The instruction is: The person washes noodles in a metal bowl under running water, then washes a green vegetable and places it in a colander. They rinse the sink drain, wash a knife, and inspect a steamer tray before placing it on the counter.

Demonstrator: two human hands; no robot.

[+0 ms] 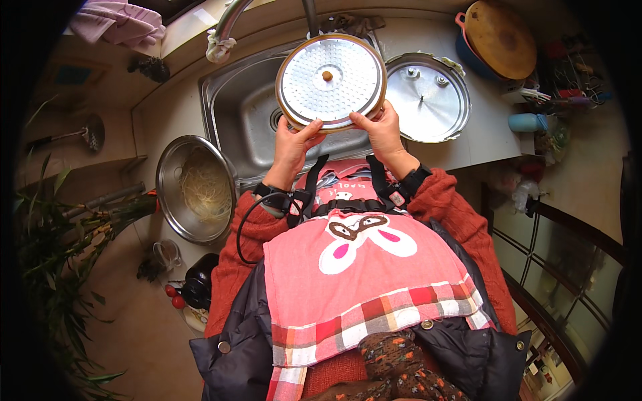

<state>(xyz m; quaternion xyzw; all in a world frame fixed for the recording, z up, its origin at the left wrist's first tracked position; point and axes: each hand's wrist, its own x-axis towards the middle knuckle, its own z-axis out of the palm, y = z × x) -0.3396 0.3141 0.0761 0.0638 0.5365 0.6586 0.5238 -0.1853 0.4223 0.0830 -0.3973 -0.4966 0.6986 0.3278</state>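
Observation:
A round dimpled metal inner lid of a pressure cooker [306, 82], with a brown rim and a small brown knob at its centre, is held up over the stainless steel sink [241, 155]. My left hand [293, 148] grips its near edge at the left, thumb on top. At the right of the same edge, my right hand [383, 130] pinches it the same way, fingers underneath. On the counter to the right lies a larger pressure cooker lid [419, 118], underside up, showing a centre post and two valve fittings. The held plate hides part of the sink.
A steel bowl [168, 200] of thin noodles [205, 188] stands left of the sink. The faucet [229, 22], wrapped with cloth, arches overhead. At the back right, a round wooden board [501, 40] rests on a blue pot [471, 57]. A light blue container [526, 123] stands nearby.

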